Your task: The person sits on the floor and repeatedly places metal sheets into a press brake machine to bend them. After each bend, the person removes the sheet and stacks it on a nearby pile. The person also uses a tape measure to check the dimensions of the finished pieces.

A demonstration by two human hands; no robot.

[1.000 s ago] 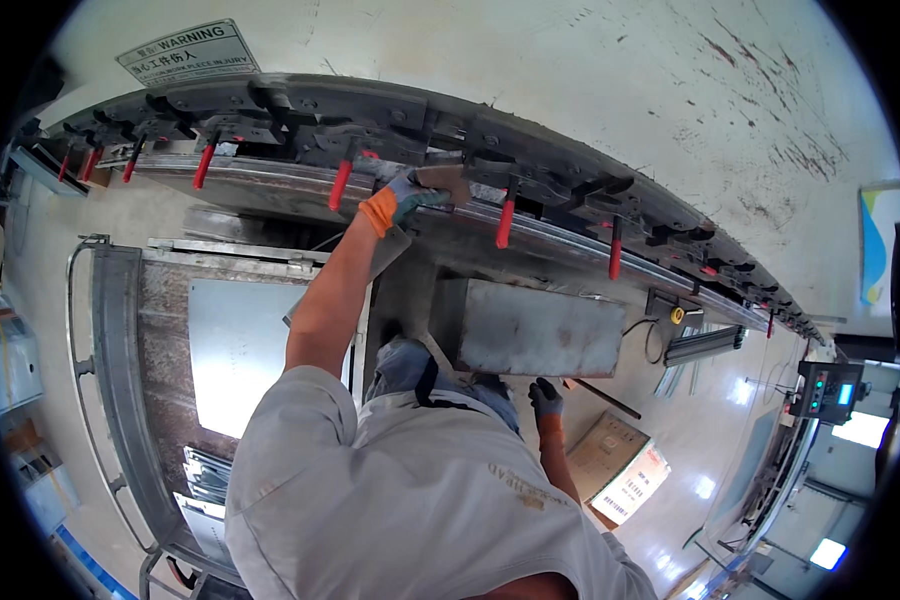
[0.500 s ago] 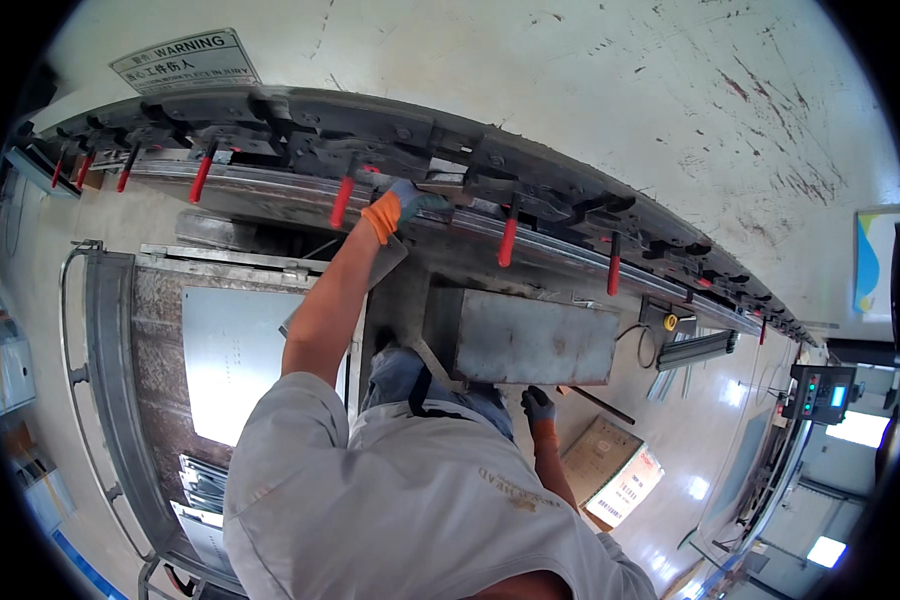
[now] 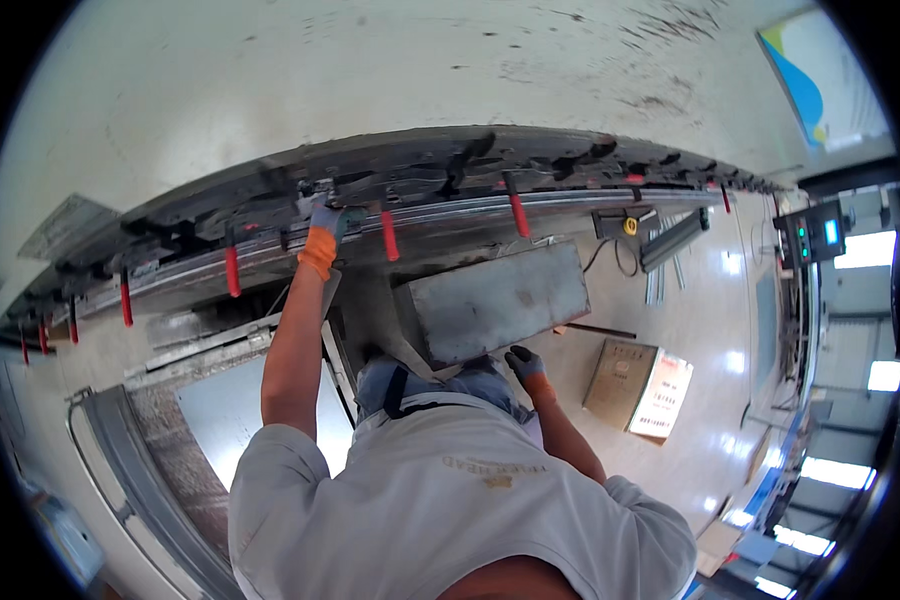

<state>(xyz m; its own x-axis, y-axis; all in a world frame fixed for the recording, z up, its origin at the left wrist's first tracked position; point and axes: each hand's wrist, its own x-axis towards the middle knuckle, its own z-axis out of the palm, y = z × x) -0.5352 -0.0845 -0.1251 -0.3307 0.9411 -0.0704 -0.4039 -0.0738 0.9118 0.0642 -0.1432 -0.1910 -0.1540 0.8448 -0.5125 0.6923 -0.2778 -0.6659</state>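
My left hand point(image 3: 327, 222), in a grey glove with an orange cuff, reaches up to the long dark clamping beam point(image 3: 420, 170) of a press-type machine. It sits between two red clamp handles point(image 3: 390, 236). The fingers close at a small light metal part in the beam, too blurred to name. Below the hand runs a long pale metal rail point(image 3: 450, 211). By my right thigh hangs my right hand point(image 3: 526, 366), gloved likewise, its fingers loosely bent and apart with nothing seen in them. Just beyond it stands a grey metal box point(image 3: 505, 300).
A cart point(image 3: 155, 420) with a bright metal sheet point(image 3: 260, 405) stands at my left. On the floor to the right is a cardboard box point(image 3: 620, 385). Farther right are a yellow-and-black pedal point(image 3: 630, 226), stacked metal strips point(image 3: 675, 243) and a control panel point(image 3: 812, 235).
The view has turned, so the machine lies at another slant and the surroundings have shifted left. My left hand stays between the same two red handles. My right hand still hangs low.
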